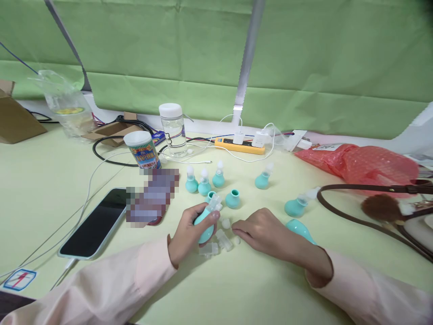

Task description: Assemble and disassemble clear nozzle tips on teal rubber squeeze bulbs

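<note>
My left hand is closed around a teal squeeze bulb, tilted, with a see-through plastic nozzle at its upper end. To the right, my right hand is low over the table with its fingers drawn together. Its fingertips are beside a round white cap and a small white piece; whatever they may pinch is hidden. Between the hands lie see-through plastic fittings. An open-necked teal bulb stands just beyond, and another bulb lies partly behind my right forearm.
Several capped teal bulbs stand farther back. On the left lie a phone and a pixelated item. A paper tub, a water bottle and a yellow power strip line the back. A brown strap loops at right.
</note>
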Tool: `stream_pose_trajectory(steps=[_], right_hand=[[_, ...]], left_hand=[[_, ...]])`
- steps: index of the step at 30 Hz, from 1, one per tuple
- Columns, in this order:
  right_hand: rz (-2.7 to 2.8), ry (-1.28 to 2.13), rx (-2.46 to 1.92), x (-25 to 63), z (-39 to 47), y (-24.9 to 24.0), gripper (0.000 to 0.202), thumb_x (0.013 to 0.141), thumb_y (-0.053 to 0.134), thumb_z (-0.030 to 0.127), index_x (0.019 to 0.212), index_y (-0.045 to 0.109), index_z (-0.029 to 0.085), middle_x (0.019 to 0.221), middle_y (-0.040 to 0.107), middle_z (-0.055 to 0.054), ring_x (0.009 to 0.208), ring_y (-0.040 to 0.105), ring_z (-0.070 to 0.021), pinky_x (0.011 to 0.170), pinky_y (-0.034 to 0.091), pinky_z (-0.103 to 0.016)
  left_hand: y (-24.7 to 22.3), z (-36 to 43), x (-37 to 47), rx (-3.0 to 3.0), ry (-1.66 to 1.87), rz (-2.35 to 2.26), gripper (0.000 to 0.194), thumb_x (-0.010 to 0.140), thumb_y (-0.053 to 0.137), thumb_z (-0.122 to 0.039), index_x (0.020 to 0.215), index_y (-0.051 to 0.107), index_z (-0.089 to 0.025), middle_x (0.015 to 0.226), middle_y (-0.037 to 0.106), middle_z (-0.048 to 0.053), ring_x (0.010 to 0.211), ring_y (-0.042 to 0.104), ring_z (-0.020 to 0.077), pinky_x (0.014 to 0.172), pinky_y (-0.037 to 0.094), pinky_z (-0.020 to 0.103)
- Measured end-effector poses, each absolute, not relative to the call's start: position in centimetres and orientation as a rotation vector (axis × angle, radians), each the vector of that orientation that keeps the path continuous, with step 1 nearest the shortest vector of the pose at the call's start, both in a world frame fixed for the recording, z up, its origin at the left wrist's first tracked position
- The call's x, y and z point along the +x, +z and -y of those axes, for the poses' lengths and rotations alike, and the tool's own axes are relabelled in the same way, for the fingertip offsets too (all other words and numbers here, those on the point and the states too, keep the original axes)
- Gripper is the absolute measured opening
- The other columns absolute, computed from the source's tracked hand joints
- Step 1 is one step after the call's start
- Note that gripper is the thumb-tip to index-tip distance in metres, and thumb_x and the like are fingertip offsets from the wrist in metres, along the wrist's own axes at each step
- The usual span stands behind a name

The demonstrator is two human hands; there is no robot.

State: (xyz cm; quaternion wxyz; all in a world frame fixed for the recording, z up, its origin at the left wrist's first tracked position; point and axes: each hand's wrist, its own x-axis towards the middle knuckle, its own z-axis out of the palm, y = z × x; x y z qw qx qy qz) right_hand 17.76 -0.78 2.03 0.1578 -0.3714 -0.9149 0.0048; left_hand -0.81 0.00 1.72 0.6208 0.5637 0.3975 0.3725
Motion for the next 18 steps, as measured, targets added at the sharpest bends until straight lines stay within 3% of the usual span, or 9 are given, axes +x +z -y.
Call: stream_pose_trajectory(steps=[3, 5, 8, 11, 14, 18], right_hand=[[2.249, 0.412, -1.113, 17.6, 1.1, 3.2, 0.013, 0.082, 0.042, 0.025, 0.082, 0.054, 0.017, 0.046, 0.043, 0.006, 0.040, 0.035, -0.0062, 0.042, 0.026, -0.020], [2.112, 0.729, -1.149, 17.4, 1.5, 3.9, 0.017, 0.081, 0.045, 0.031, 0.092, 0.048, 0.018, 0.054, 0.046, 0.005, 0.044, 0.038, -0.0061, 0.042, 0.030, -0.018], [2.119, 1.026, -1.108, 16.9, 2.2, 4.0, 0.017, 0.077, 0.050, 0.035, 0.077, 0.047, 0.018, 0.056, 0.041, 0.006, 0.047, 0.034, -0.0057, 0.042, 0.030, -0.018], [2.137, 1.092, -1.070, 16.4, 2.7, 3.2, 0.034, 0.080, 0.045, 0.036, 0.055, 0.033, 0.017, 0.050, 0.027, 0.007, 0.046, 0.026, -0.0054, 0.042, 0.025, -0.019], [2.108, 1.171, -1.063, 16.3, 3.0, 2.7, 0.038, 0.085, 0.034, 0.035, 0.052, 0.027, 0.017, 0.050, 0.023, 0.006, 0.047, 0.023, -0.0061, 0.045, 0.024, -0.021], [1.974, 1.411, -0.975, 16.2, 3.1, 2.9, 0.039, 0.084, 0.035, 0.036, 0.051, 0.028, 0.017, 0.050, 0.022, 0.006, 0.048, 0.022, -0.0061, 0.044, 0.022, -0.021]], left_hand=[[2.2, 0.4, -0.8, 1.522, 0.810, -0.957, 0.029, 0.074, 0.051, -0.039, 0.060, 0.046, -0.014, 0.050, 0.041, -0.004, 0.043, 0.036, 0.0063, 0.041, 0.029, 0.018], [2.3, 0.8, -0.7, 1.682, 0.740, -0.931, 0.028, 0.074, 0.051, -0.037, 0.060, 0.047, -0.013, 0.051, 0.039, -0.004, 0.048, 0.035, 0.0071, 0.046, 0.029, 0.019], [2.3, 1.5, -0.6, 1.842, 0.625, -0.834, 0.027, 0.077, 0.047, -0.036, 0.064, 0.050, -0.014, 0.053, 0.038, -0.004, 0.051, 0.033, 0.0075, 0.047, 0.027, 0.019], [2.2, 1.8, -0.6, 1.934, 0.535, -0.742, 0.024, 0.079, 0.046, -0.035, 0.068, 0.052, -0.014, 0.057, 0.043, -0.003, 0.053, 0.038, 0.0084, 0.050, 0.029, 0.019], [2.2, 2.0, -0.5, 1.998, 0.489, -0.706, 0.023, 0.078, 0.049, -0.036, 0.070, 0.053, -0.014, 0.059, 0.046, -0.003, 0.054, 0.041, 0.0093, 0.052, 0.030, 0.020], [2.5, 1.9, -0.6, 2.067, 0.463, -0.653, 0.024, 0.078, 0.049, -0.037, 0.076, 0.056, -0.014, 0.059, 0.047, -0.002, 0.053, 0.043, 0.0100, 0.051, 0.032, 0.020]])
